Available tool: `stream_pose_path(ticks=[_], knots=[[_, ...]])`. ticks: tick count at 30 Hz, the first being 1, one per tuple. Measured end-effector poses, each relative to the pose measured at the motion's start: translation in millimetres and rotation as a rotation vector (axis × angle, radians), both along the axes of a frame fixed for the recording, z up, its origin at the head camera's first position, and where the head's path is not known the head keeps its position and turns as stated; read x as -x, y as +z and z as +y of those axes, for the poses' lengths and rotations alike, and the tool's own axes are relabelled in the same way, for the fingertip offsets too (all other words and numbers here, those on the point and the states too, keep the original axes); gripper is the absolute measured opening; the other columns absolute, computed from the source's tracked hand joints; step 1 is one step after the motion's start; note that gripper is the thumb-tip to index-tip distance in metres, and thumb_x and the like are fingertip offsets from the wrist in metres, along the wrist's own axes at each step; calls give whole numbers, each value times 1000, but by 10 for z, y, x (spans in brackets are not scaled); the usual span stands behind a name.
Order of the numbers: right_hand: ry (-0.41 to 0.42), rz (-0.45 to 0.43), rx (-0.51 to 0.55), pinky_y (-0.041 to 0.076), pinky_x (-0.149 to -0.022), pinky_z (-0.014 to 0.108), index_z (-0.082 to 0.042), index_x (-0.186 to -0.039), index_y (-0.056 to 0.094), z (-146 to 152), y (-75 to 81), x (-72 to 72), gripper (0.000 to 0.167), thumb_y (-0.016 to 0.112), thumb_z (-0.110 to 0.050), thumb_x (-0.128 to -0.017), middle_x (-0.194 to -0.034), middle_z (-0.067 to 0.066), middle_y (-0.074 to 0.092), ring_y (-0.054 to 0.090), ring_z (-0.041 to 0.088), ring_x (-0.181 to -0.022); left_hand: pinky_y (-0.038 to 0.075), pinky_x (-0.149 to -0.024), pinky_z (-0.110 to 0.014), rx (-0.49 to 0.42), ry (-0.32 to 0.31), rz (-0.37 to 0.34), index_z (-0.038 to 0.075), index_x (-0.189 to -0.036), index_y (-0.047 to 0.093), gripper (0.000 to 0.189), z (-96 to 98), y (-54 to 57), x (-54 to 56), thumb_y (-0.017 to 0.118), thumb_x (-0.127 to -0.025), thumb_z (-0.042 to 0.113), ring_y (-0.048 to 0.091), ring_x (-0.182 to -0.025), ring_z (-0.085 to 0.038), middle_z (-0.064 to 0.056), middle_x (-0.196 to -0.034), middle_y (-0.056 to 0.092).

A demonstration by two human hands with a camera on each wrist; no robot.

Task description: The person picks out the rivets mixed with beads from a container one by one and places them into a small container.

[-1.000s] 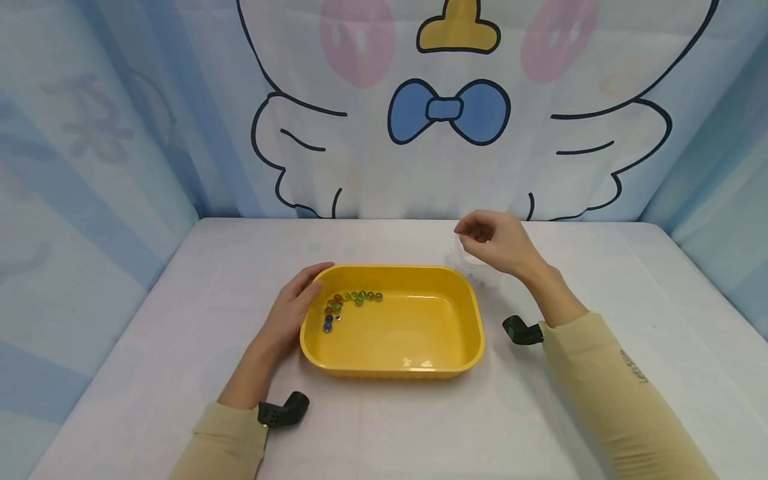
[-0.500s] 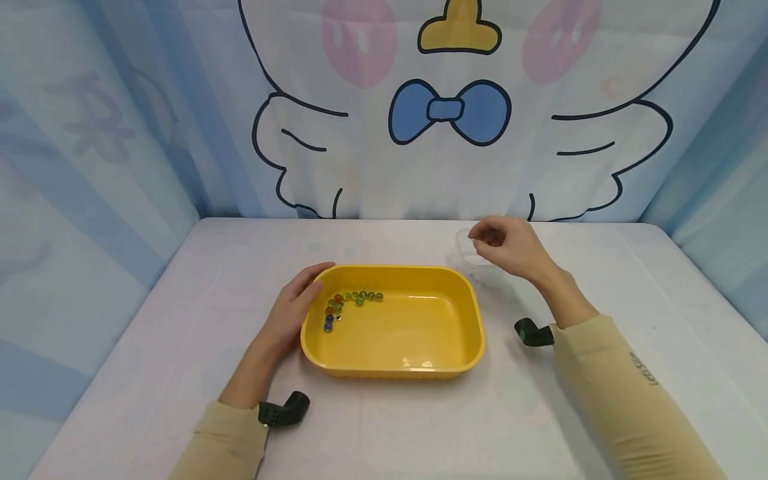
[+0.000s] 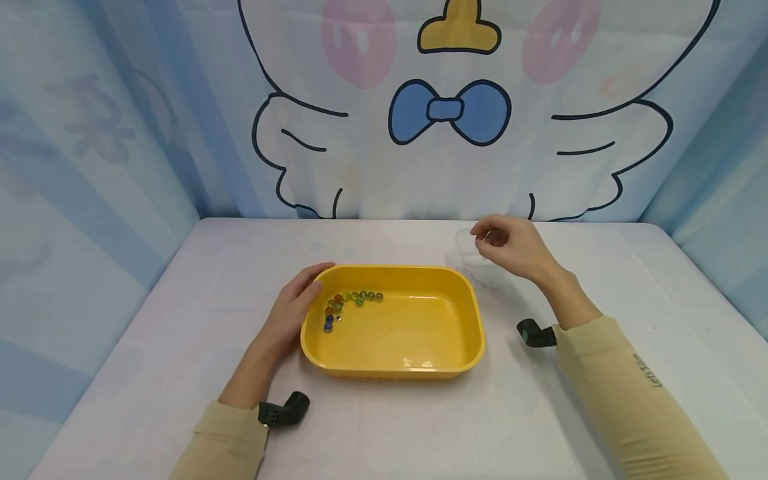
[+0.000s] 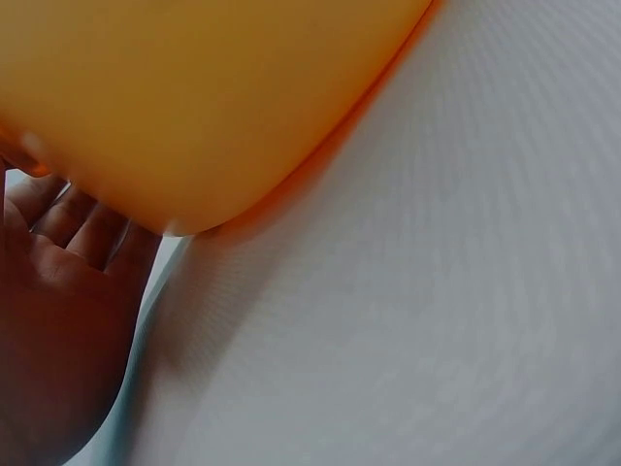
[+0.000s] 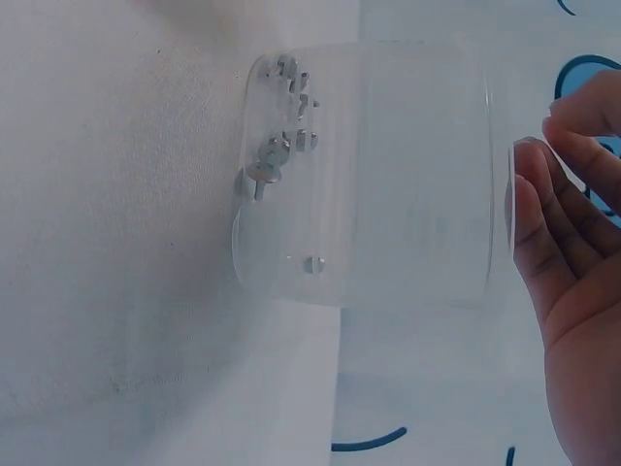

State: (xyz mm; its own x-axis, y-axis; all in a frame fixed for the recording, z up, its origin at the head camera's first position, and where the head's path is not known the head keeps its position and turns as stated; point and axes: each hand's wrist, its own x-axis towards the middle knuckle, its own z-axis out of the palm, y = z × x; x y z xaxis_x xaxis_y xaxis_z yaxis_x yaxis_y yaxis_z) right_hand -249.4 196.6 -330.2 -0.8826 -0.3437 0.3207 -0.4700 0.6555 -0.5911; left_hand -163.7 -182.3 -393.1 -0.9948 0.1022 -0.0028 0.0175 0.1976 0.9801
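At the back-left corner of a yellow tray (image 3: 420, 333), my left hand (image 3: 292, 303) grips the rim, thumb over the edge and fingers along the outer wall. Several glass marbles (image 3: 363, 295) in green, orange and blue lie in the tray's back left part, with one small shiny piece (image 3: 339, 319) by the blue ones. My right hand (image 3: 510, 245) hovers at the top of a clear plastic container (image 5: 417, 194), fingers loosely bent and nothing visible between them. Several small metal pieces (image 5: 277, 150), some like screws, lie in the container's bottom.
A white cloth (image 3: 384, 427) covers the table. Behind it hangs a printed curtain (image 3: 444, 180) with a blue bow tie, and more curtains close off both sides. The container stands behind the tray's right corner, near the table's back edge.
My right hand has shifted slightly right over the container, and its thumb and index finger, close together before, now stand a little apart. The left hand and tray have stayed put.
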Motion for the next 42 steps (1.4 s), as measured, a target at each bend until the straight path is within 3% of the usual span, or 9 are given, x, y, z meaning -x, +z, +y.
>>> stream_pose_path(ticks=[25,42], knots=[[137,94,115,48,-74,15,0,-107,70,-251,235,-55,16,66,0,-91,-96,10,68,58,21,-83,29,-117,-41,5,0,10,18,-150,46,42,8,-19,25,42,-109,24,41,-139,-20,-2,-152,46],[251,115,221,51,-76,18,2,-108,69,-663,378,-74,17,66,3,-91,-97,10,68,59,19,-83,28,-118,-42,3,4,-1,16,-150,45,42,-2,-3,16,42,-109,22,40,-140,-22,-4,-153,45]])
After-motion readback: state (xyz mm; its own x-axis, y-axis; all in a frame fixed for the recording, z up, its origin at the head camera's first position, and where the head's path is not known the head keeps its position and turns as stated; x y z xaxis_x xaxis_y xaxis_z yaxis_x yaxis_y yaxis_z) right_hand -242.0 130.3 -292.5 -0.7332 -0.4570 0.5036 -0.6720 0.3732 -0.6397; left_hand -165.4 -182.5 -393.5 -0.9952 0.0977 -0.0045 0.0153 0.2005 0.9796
